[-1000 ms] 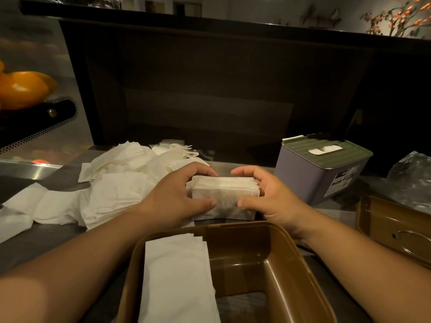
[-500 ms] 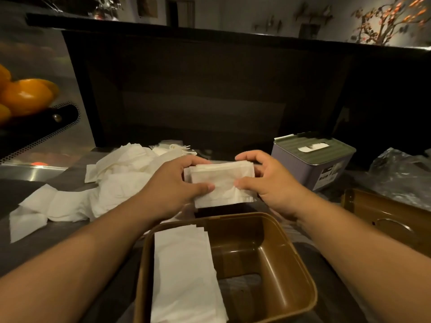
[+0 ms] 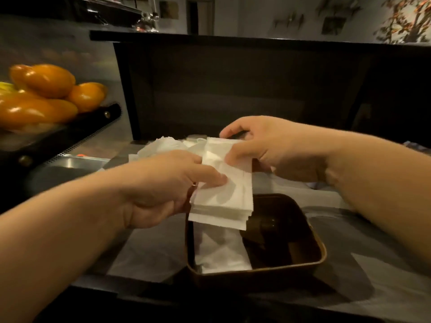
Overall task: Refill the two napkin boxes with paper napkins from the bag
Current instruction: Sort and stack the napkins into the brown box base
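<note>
A stack of white paper napkins (image 3: 229, 194) hangs lengthwise over the left half of the open brown napkin box (image 3: 312, 248). My left hand (image 3: 172, 180) pinches the stack's left side, thumb on top. My right hand (image 3: 263, 148) grips its far end. Another stack of napkins (image 3: 221, 250) lies inside the box along its left wall. The box's right half shows its bare brown floor. A heap of loose napkins (image 3: 163, 146) lies on the counter behind my hands. The second box and the bag are out of view.
Orange fruits (image 3: 46, 94) sit piled in a dark perforated holder (image 3: 70, 136) at the left. A metal tray edge (image 3: 77, 159) shows below it. A dark raised counter wall (image 3: 233, 89) closes off the back. The counter's front edge runs just below the box.
The stack has turned from crosswise to lengthwise and come down over the box's left half. My view has swung left, so the grey box, the brown lid and the bag have left the frame.
</note>
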Motion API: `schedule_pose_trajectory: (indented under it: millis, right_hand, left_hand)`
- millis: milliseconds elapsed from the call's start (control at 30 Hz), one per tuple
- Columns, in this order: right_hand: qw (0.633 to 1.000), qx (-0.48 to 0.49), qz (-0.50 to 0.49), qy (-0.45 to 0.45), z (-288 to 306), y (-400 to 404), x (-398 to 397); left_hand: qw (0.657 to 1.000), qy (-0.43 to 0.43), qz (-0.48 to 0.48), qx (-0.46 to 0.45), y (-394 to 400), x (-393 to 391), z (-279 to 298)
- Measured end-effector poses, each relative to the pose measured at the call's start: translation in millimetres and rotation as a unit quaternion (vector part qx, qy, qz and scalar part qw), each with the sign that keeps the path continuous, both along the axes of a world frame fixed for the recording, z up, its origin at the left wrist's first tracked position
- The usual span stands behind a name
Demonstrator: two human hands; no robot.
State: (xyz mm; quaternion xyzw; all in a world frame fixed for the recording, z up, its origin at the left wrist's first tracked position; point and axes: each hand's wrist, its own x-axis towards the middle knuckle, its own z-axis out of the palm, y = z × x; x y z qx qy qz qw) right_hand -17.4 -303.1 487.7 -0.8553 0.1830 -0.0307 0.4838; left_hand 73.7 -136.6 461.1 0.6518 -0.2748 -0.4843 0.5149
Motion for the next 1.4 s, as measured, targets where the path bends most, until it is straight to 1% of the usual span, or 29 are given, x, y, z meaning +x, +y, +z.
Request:
schedule_pose_trajectory:
  millis: [67,133,233,300,367,433,533,600,700,767,833,900,933,967,1000,1033,1067,1100,1133,1167,1233,1333,1400]
  right_hand:
    - [0.996,0.077,-0.055,0.004,-12.7,11.1,-7.1]
    - [0.983,0.158,-0.086,0.046,-24.2,20.1,-19.2]
    - [0.962,0.236,-0.073,0.115,-35.3,31.3,-33.2]
    - [0.952,0.272,-0.063,0.124,-40.6,35.9,-36.7]
    - [0.949,0.279,-0.056,0.132,-45.6,35.8,-37.4]
    - [0.949,0.271,-0.055,0.151,-49.7,33.1,-37.7]
    - [0.952,0.238,-0.047,0.189,-53.6,32.0,-38.2]
    - [0.951,0.229,-0.045,0.204,-58.4,33.1,-37.6]
    - [0.955,0.203,-0.023,0.217,-65.3,36.2,-35.4]
    - [0.956,0.184,-0.010,0.229,-66.1,37.8,-33.4]
    - [0.957,0.168,-0.004,0.237,-66.2,37.7,-31.5]
    - [0.960,0.130,0.012,0.247,-62.7,36.5,-30.7]
    - [0.964,0.077,0.021,0.252,-59.5,36.2,-31.1]
    - [0.968,-0.002,0.027,0.250,-54.9,35.4,-31.2]
    - [0.967,-0.093,0.026,0.234,-48.7,34.8,-31.6]
    - [0.965,-0.175,0.023,0.194,-42.3,34.7,-31.4]
    - [0.965,-0.223,0.026,0.134,-36.0,34.6,-31.0]
    - [0.970,-0.225,0.044,0.083,-32.1,34.3,-29.9]
    - [0.973,-0.209,0.073,0.062,-29.7,37.1,-28.3]
    - [0.971,-0.202,0.108,0.067,-30.4,40.5,-26.3]
    - [0.958,-0.225,0.149,0.100,-40.8,41.5,-21.2]
    - [0.943,-0.268,0.161,0.111,-49.2,43.9,-16.7]
    - [0.940,-0.268,0.170,0.124,-48.4,44.3,-16.1]
  left_hand:
    - [0.999,0.030,0.036,-0.025,7.1,-3.6,-7.5]
    - [0.996,0.031,0.066,-0.050,14.5,-6.5,-13.8]
    - [0.994,0.039,0.072,-0.067,21.8,-11.6,-19.2]
    - [0.996,0.053,0.054,-0.055,24.4,-14.3,-21.0]
    - [0.997,0.026,0.061,-0.037,27.4,-13.8,-21.2]
    - [0.992,-0.049,0.111,-0.036,31.0,-9.4,-21.5]
    - [0.965,-0.184,0.174,-0.073,39.0,-6.5,-24.1]
    - [0.937,-0.295,0.166,-0.081,43.4,-7.9,-29.2]
    - [0.897,-0.430,0.081,-0.060,46.0,-10.9,-36.7]
    - [0.871,-0.491,0.011,-0.025,45.1,-13.5,-41.9]
    - [0.842,-0.540,-0.025,-0.006,44.3,-14.3,-48.5]
    - [0.822,-0.568,-0.046,-0.005,43.9,-12.5,-55.9]
    - [0.814,-0.577,-0.058,-0.005,44.0,-11.7,-58.9]
    - [0.807,-0.586,-0.072,-0.002,44.1,-11.1,-61.2]
    - [0.797,-0.597,-0.087,0.001,43.9,-10.8,-62.4]
    - [0.787,-0.609,-0.098,0.001,43.3,-11.0,-61.9]
    - [0.776,-0.622,-0.103,0.002,42.5,-11.3,-60.5]
    - [0.767,-0.633,-0.107,0.001,41.8,-11.5,-58.5]
    - [0.758,-0.643,-0.112,-0.003,41.1,-11.3,-56.8]
    - [0.748,-0.652,-0.121,-0.005,40.2,-11.7,-55.1]
    - [0.736,-0.660,-0.148,0.014,39.0,-10.8,-53.4]
    - [0.722,-0.663,-0.188,0.054,35.6,-6.4,-52.6]
    - [0.715,-0.660,-0.217,0.076,33.2,-2.2,-51.2]
